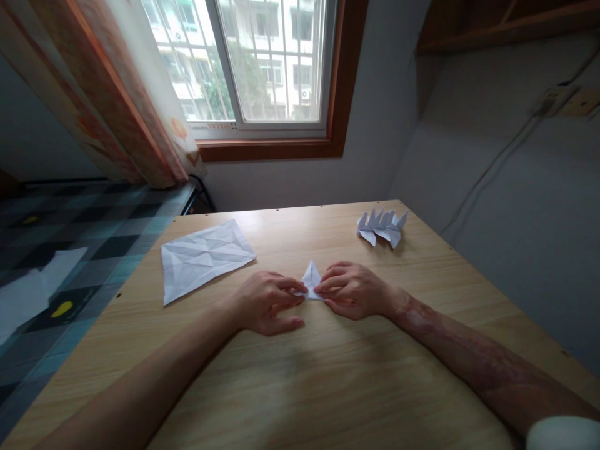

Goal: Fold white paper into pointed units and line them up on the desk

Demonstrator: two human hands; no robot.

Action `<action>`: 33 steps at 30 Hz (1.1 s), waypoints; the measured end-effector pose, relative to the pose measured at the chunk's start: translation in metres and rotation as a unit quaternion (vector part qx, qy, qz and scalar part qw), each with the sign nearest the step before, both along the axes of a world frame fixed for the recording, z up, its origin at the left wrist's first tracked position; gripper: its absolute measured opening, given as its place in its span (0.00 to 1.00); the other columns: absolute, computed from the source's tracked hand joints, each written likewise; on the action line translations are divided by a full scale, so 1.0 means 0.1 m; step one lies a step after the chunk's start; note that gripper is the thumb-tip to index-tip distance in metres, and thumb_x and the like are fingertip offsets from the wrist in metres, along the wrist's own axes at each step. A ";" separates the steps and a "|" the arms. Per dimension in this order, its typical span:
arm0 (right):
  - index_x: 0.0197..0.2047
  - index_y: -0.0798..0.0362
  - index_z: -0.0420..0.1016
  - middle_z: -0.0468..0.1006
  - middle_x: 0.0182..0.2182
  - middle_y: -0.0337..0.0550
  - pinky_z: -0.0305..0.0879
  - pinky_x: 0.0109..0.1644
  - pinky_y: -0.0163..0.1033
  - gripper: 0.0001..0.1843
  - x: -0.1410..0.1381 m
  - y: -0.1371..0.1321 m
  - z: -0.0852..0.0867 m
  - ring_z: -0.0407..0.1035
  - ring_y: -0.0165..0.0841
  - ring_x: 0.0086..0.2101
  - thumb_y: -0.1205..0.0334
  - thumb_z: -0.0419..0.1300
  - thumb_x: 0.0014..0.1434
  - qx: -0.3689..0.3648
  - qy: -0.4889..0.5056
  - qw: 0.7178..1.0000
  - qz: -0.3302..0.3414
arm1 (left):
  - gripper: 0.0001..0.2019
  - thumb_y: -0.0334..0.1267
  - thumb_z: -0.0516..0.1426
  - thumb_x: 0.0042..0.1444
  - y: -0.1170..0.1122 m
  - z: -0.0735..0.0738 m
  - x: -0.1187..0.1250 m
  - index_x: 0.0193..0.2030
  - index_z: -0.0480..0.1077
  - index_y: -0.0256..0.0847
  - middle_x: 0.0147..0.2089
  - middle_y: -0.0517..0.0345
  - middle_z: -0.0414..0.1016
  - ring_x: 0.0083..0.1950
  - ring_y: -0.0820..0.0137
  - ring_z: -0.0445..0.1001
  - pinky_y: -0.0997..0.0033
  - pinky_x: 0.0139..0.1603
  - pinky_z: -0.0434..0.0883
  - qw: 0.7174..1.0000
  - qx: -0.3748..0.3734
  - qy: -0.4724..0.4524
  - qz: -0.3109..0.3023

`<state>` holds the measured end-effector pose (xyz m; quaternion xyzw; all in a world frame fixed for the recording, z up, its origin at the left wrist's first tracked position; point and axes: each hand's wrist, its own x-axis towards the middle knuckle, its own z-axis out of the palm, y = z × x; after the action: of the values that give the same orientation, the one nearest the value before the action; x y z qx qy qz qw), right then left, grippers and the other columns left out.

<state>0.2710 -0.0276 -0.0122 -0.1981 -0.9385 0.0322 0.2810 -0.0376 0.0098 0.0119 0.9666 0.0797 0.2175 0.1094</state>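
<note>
Little white folded paper [312, 279] sat on the tabletop [300, 394], kinda triangular, pointy tip facing away. Left hand [268, 302] and right hand [355, 291] had fingertips on its sides; couldn't tell if pinching.

"What do you count from here?"

"One left hand [268, 301] and one right hand [355, 290], so two."

"And on the bench [281, 397]?"

"One creased sheet [207, 255], one small folded piece [312, 275], one spiky paper cluster [383, 227]. How many bits make that up, I can't tell."

"Windows?"

"Just one window [276, 69]."
</note>
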 end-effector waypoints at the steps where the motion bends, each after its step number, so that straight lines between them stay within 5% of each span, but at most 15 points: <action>1: 0.50 0.42 0.88 0.91 0.50 0.39 0.78 0.60 0.51 0.11 0.00 0.00 0.01 0.84 0.39 0.48 0.64 0.64 0.71 0.003 -0.001 1.000 0.005 | 0.14 0.51 0.67 0.65 0.00 0.00 0.00 0.48 0.85 0.46 0.57 0.50 0.88 0.48 0.60 0.89 0.63 0.50 0.83 1.000 0.006 0.001 -0.001; 7: 0.54 0.39 0.86 0.89 0.51 0.40 0.77 0.60 0.50 0.11 -0.03 -0.01 0.02 0.83 0.38 0.48 0.60 0.66 0.72 0.011 -0.019 1.000 -0.001 | 0.18 0.54 0.66 0.66 -0.03 0.02 0.05 0.55 0.84 0.48 0.56 0.48 0.86 0.47 0.61 0.86 0.62 0.50 0.82 0.999 0.032 0.024 0.003; 16: 0.35 0.45 0.83 0.90 0.43 0.40 0.78 0.55 0.50 0.12 -0.07 -0.05 0.06 0.83 0.38 0.40 0.64 0.62 0.70 -0.036 0.021 0.999 -0.016 | 0.15 0.52 0.66 0.67 -0.01 0.05 0.04 0.51 0.85 0.47 0.51 0.49 0.86 0.42 0.62 0.83 0.61 0.44 0.78 0.999 0.030 0.022 0.009; 27: 0.39 0.45 0.84 0.90 0.46 0.43 0.81 0.53 0.48 0.08 -0.03 -0.03 -0.01 0.85 0.39 0.41 0.64 0.62 0.67 -0.063 0.056 0.996 -0.038 | 0.09 0.44 0.62 0.71 0.02 0.00 0.04 0.49 0.83 0.46 0.52 0.49 0.86 0.46 0.63 0.84 0.64 0.48 0.79 0.999 -0.011 -0.018 0.031; 33: 0.62 0.45 0.76 0.85 0.56 0.49 0.80 0.55 0.47 0.20 -0.08 0.01 0.03 0.82 0.42 0.51 0.68 0.61 0.68 -0.060 0.107 0.991 -0.050 | 0.17 0.45 0.61 0.72 0.07 -0.05 0.06 0.63 0.72 0.43 0.54 0.47 0.85 0.50 0.61 0.84 0.60 0.53 0.79 0.993 -0.054 -0.004 0.109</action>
<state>0.2625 -0.0268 -0.0097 -0.2570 -0.8882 0.0957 0.3686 -0.0316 0.0166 0.0066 0.9440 0.1953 0.2273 0.1377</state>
